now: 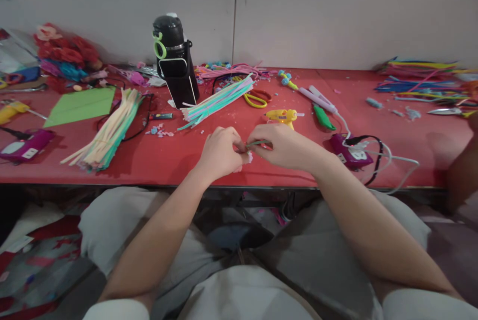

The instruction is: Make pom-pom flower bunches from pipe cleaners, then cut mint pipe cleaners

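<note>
A long red worktop (373, 126) runs across the view against a pale wall, seen from above by a seated person whose bare forearms reach forward from the bottom of the picture. The two hands meet at the near edge of the worktop, just left of centre.

The left hand (220, 153) is curled, its fingers (233, 147) pressed together and pinching one end of a short green stem (257, 143). The right hand (286, 146) faces it, fingers bent inward and nipping the other end of the same stem. The stem is thin, dull green, and lies level between the two hands; a small pale pink bit shows under it, too small to make out.

Beyond the hands, near the wall, stands a black water bottle (172, 56) with a green loop on its lid. A bundle of pastel pipe cleaners (216, 102) lies slanted beside it, and a larger bundle of cream and green ones (108, 133) lies to the left, next to a green paper sheet (80, 106). Red fuzzy flowers (67, 51) are heaped at the far left. Just beyond the right hand lies a yellow glue gun (282, 116), with yellow-handled scissors (256, 98) farther back. To the right sit a purple power strip (351, 153) with a white cable, and more coloured pipe cleaners (421, 81) at the far right. Nothing lies across the hands or blocks the view of them.
</note>
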The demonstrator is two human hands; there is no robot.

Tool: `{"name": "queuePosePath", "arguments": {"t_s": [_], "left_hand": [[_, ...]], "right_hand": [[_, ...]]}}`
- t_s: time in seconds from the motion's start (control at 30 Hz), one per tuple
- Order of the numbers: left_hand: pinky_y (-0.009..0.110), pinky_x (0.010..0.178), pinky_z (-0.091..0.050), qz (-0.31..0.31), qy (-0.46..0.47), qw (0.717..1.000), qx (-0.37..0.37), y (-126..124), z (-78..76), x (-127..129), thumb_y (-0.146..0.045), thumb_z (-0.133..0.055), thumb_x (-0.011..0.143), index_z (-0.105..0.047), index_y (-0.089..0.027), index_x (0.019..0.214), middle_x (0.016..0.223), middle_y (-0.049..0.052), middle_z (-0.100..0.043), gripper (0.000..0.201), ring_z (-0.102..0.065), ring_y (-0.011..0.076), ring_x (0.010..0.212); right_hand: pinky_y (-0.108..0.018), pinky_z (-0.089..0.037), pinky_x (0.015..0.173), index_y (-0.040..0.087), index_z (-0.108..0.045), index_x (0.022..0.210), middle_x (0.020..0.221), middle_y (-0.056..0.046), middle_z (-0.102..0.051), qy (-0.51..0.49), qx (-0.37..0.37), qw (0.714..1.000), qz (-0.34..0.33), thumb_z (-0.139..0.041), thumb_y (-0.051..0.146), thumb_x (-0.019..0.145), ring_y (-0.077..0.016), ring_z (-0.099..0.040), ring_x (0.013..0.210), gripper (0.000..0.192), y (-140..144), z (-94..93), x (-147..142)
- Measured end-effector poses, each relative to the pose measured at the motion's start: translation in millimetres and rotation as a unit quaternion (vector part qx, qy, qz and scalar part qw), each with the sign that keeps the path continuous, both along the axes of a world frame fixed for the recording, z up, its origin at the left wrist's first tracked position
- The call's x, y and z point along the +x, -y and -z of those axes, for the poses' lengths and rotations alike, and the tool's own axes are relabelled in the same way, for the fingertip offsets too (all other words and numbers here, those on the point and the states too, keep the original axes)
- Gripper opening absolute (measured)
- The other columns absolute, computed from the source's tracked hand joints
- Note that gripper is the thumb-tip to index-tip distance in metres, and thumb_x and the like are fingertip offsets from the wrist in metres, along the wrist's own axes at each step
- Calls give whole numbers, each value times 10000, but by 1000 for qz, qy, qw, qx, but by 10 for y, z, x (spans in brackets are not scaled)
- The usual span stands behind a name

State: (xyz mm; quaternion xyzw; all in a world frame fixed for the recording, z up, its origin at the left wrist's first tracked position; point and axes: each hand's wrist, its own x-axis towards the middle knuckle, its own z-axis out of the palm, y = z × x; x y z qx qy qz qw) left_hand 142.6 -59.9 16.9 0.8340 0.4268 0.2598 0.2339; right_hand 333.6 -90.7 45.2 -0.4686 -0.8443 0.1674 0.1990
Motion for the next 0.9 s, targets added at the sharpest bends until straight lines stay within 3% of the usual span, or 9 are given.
{"name": "queuePosePath", "arguments": {"t_s": [0.17, 0.4, 0.57, 0.7, 0.9], "left_hand": [[411, 867, -513, 47, 110, 983, -136, -73, -1, -72, -137, -724, 684, -757, -206, 686, 913, 35, -699, 76, -662, 217, 874], [378, 824, -514, 36, 233, 919, -316, -155, 55, -70, -204, -768, 618, -753, -176, 708, 776, 30, -706, 95, -665, 208, 825], [357, 788, -512, 36, 300, 901, -311, -200, 108, -67, -255, -775, 598, -747, -182, 651, 805, 36, -677, 95, -635, 189, 819], [344, 761, -519, 44, 324, 900, -289, -203, 90, -96, -310, -816, 586, -733, -186, 648, 839, 39, -655, 162, -622, 181, 817], [331, 722, -503, 123, 295, 901, -293, -150, -16, -161, -259, -832, 609, -701, -183, 627, 886, 28, -596, 153, -586, 152, 790]], "right_hand": [[-292, -411, 734, 183, -739, 975, 1062, -84, -670, 47, 65, 996, -25, -462, 109, 926, -186, -609, 891, 291, -11, 34, 18], [-295, -415, 670, 197, -762, 986, 1115, -103, -631, 60, 174, 983, -23, -484, 173, 962, -182, -598, 864, 280, 52, 91, -12], [-322, -497, 743, 219, -771, 991, 1066, -96, -623, -46, 157, 986, -40, -544, 228, 954, -186, -609, 858, 230, 74, 125, 25], [-346, -510, 769, 222, -781, 990, 1043, -97, -634, -71, 136, 988, -23, -581, 285, 957, -201, -621, 867, 212, 79, 86, 81], [-343, -487, 795, 211, -788, 926, 1003, -88, -665, -67, 71, 994, -50, -583, 274, 957, -199, -627, 865, 217, 40, 29, 170]]}}
